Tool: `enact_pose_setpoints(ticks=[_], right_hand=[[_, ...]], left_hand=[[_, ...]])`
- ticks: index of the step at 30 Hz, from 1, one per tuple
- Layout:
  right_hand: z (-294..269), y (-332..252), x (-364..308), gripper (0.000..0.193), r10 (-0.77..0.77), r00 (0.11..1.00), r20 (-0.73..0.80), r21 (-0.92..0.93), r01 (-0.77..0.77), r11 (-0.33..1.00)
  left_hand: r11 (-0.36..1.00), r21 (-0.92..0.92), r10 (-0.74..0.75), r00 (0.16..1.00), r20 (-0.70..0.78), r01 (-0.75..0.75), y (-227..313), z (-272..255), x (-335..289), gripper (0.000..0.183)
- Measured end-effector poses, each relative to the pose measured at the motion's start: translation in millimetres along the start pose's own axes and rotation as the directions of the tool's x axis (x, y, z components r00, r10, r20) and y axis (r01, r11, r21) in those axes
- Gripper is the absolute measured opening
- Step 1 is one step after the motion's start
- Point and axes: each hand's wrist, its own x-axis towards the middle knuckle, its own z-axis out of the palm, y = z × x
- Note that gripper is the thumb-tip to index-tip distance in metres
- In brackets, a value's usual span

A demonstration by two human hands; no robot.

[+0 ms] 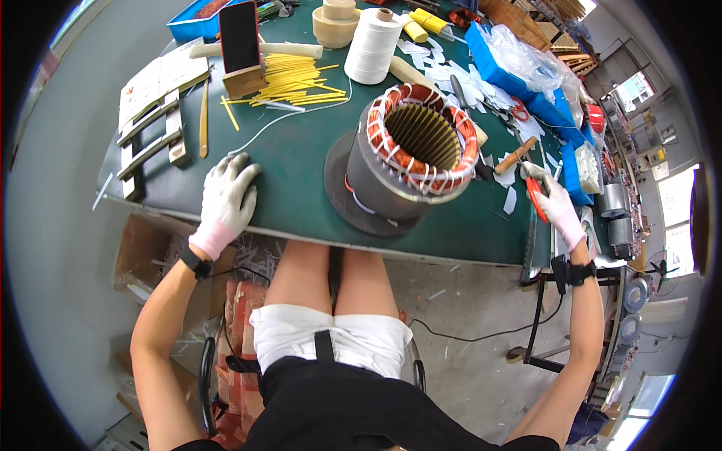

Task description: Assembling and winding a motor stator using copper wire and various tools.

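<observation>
Left hand (226,197) lies flat, fingers spread, holding nothing, left of the stator (415,154) — right hand (555,204), right of the stator, grips red-handled scissors (536,197).

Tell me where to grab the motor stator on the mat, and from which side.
Grip the stator by its bare grey steel shell, both hands on opposite flanks, probably from the near table edge. It stands upright, bore up; the laced copper windings crown the rim, so avoid the top.

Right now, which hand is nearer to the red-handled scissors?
Right. The right hand grips the red-handled scissors at the table's right end; the left hand rests flat on the green table, far across the motor stator.
</observation>
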Motion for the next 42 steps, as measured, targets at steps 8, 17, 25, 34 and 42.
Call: enact_pose_setpoints(ticks=[8, 17, 25, 34, 42], right_hand=[[-2.8, 0.6, 90.8, 0.045, -0.076, 0.997, -0.022, -0.741, 0.035, 0.671], [35.8, -200.3, 81.2, 0.032, -0.117, 0.989, -0.095, 0.441, 0.147, 0.885], [86.3, -205.6, 85.8, 0.015, -0.1, 0.986, -0.13, 0.245, 0.13, 0.961], [92.3, -196.4, 60.4, 0.022, 0.175, 0.966, -0.188, 0.608, -0.025, 0.793], [71.6, -42.5, -23.8, 0.032, 0.292, 0.943, -0.162, -0.071, -0.306, 0.949]], left_hand=[[0.998, 0.029, -0.067, 0.983, 0.173, 0.063, 2.5, -13.6, 1.7, 0.049], [0.993, 0.105, -0.087, 0.935, 0.343, 0.054, -2.9, -6.4, 8.9, 0.048], [0.367, -0.65, -0.519, 0.726, 0.45, 0.665, 134.1, -42.6, 122.9, 0.041], [0.577, -0.753, -0.05, 0.934, 0.354, 0.316, 132.9, -18.8, 155.3, 0.061], [0.495, -0.602, -0.674, 0.715, 0.189, 0.626, 147.2, -11.7, 92.4, 0.037]])
